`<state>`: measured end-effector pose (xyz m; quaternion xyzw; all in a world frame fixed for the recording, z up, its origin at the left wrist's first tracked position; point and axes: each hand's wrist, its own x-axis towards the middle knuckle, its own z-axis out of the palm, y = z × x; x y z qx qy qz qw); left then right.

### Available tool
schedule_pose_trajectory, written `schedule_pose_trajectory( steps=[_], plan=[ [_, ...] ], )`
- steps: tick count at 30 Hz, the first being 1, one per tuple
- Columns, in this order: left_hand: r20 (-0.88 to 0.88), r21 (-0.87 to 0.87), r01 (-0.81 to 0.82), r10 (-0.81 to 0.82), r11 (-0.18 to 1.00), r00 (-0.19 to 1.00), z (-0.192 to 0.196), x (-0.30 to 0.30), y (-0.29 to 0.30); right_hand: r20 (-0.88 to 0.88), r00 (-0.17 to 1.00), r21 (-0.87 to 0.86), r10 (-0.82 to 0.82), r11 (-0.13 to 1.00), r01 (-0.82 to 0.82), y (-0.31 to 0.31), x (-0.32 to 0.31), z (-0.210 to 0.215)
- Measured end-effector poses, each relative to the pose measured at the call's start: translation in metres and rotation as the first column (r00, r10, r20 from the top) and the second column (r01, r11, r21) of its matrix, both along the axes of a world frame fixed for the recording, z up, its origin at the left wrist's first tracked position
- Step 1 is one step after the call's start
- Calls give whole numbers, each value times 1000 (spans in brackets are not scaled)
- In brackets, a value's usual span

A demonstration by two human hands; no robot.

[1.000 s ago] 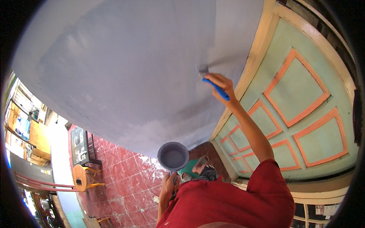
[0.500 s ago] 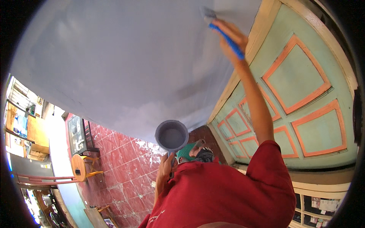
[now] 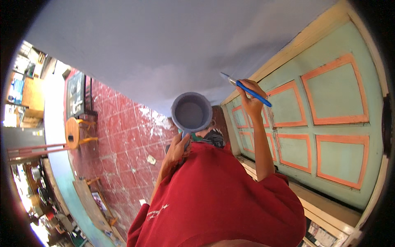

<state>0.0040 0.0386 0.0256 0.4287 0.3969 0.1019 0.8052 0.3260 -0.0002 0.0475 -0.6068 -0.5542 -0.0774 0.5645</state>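
My left hand (image 3: 177, 149) is wrapped round the handle of a grey plastic dipper (image 3: 191, 99), held upright in front of my red shirt. What the dipper contains is a dull grey that blends with its inside. In my right hand (image 3: 252, 108) is a paintbrush (image 3: 247, 89) with a blue handle and a metal ferrule. Its grey-coated bristles point up and left, towards the wall (image 3: 144, 49). Whether they touch it I cannot tell. The wall is bluish grey, with darker patches near the door frame.
Right of the wall stands a pale green door (image 3: 334, 127) with orange-edged panels and a cream frame (image 3: 317, 31). Red floor tiles (image 3: 123, 154) carry white smears. A wooden stool (image 3: 73, 133) and a dark glass-topped table (image 3: 77, 96) are at the left.
My right hand has come down from high on the wall with the brush, closer to the dipper. The view has tilted downward. My left hand keeps its hold on the dipper.
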Motion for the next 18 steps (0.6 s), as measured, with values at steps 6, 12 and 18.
schedule_pose_trajectory(
  steps=[6,12,18],
  plan=[
    [-48,-26,30,-32,999,998,8,0,-8,-482,875,-326,45,918,-227,-21,-63,16],
    [-37,-9,77,-77,997,996,9,-3,-12,-169,972,-525,166,819,-231,3,-92,3],
    [-66,-46,72,-75,996,995,3,-4,-15,-129,973,-566,192,791,-232,15,-106,-26]
  ],
)
